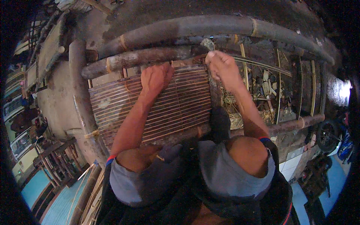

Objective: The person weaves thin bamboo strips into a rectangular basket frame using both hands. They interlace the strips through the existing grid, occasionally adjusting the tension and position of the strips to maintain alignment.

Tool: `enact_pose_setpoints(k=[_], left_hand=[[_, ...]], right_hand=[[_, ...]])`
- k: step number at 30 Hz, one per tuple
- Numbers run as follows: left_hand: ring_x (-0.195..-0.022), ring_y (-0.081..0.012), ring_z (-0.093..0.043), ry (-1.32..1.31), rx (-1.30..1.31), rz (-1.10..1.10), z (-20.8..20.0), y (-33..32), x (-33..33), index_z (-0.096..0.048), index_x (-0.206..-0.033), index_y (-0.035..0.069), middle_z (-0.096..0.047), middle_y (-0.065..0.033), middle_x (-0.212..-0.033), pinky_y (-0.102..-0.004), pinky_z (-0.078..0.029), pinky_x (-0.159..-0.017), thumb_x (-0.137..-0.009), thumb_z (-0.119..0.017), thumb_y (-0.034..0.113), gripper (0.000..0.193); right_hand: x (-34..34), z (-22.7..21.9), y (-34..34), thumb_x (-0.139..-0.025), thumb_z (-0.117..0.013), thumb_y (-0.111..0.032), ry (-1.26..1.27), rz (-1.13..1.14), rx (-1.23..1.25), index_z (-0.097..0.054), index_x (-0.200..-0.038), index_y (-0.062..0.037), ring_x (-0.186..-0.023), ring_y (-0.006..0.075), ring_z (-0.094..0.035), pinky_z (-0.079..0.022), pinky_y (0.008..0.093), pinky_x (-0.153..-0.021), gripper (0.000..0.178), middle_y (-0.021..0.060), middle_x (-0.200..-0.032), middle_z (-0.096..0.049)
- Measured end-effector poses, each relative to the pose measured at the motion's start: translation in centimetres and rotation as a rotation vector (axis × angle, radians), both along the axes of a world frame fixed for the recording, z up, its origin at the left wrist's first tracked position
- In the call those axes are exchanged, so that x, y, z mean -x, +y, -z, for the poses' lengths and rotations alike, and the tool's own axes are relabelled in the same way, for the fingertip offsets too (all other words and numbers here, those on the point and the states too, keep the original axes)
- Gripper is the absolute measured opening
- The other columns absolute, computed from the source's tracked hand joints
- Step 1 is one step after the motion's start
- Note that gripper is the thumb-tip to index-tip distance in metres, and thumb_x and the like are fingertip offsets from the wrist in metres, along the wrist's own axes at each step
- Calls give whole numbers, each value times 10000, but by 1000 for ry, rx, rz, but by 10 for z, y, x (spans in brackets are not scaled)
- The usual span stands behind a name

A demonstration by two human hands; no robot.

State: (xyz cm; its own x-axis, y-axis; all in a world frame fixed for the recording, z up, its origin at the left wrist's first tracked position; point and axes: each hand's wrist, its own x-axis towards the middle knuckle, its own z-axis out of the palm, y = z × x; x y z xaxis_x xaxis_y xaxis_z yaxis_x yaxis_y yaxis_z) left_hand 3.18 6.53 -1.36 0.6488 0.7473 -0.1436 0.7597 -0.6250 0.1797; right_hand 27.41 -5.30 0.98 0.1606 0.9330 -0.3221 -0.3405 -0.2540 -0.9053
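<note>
My left hand (154,78) is closed, knuckles up, at the far edge of a slatted bamboo panel (180,99). What its fingers hold, if anything, is hidden under it. My right hand (225,69) is also closed, its thumb and forefinger together beside the grey rounded end (207,44) of a crosspiece. I cannot make out what is in its fingers. Thin cords cross the panel's narrow parallel slats. Just beyond my left hand lies a short bamboo pole (138,60), and past it runs a thick bamboo rail (210,28).
A bamboo post (80,93) bounds the panel on the left. Right of it, wood scraps (268,84) lie below an open part of the frame with thin strips across. Long split strips (92,202) rest at lower left. A dark wheel (329,135) stands at far right.
</note>
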Motion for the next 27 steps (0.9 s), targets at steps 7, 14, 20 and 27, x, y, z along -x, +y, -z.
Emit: enact_pose_setpoints(k=[7, 14, 20, 27], left_hand=[[-782, -432, -681, -201, 138, -178, -14, 11, -6, -721, -850, 95, -699, -206, -798, -518, -523, -696, -991, -502, 440, 432], [-912, -396, -692, -322, 563, -170, -14, 27, 2, -762, -959, 163, -735, -129, -910, -480, -514, -777, -960, -476, 588, 512], [-874, -429, -691, -4, 288, -163, -19, 18, -5, -764, -951, 143, -723, -198, -907, -517, -522, -785, -989, -422, 563, 542], [-837, -468, -679, 66, 291, -80, -23, 22, -14, -744, -887, 33, -698, -272, -843, -549, -522, -796, -1030, -331, 589, 707]], right_hand=[[27, 34, 24, -1009, -568, -233, 39, -84, 142, -611, -1218, -39, -542, 58, -423, -344, 232, -465, 289, -37, -675, -484], [73, 69, 49, -1002, -592, -324, -193, -376, 156, -609, -1281, -94, -489, 89, -437, -360, 269, -430, 362, -25, -630, -493], [79, 65, 66, -1031, -556, -389, 99, -381, 393, -580, -1023, -122, -456, 91, -388, -325, 285, -403, 268, -29, -597, -447], [80, 91, 67, -1007, -456, -195, 326, -311, 436, -530, -956, -108, -525, 165, -478, -411, 362, -433, 125, 38, -681, -525]])
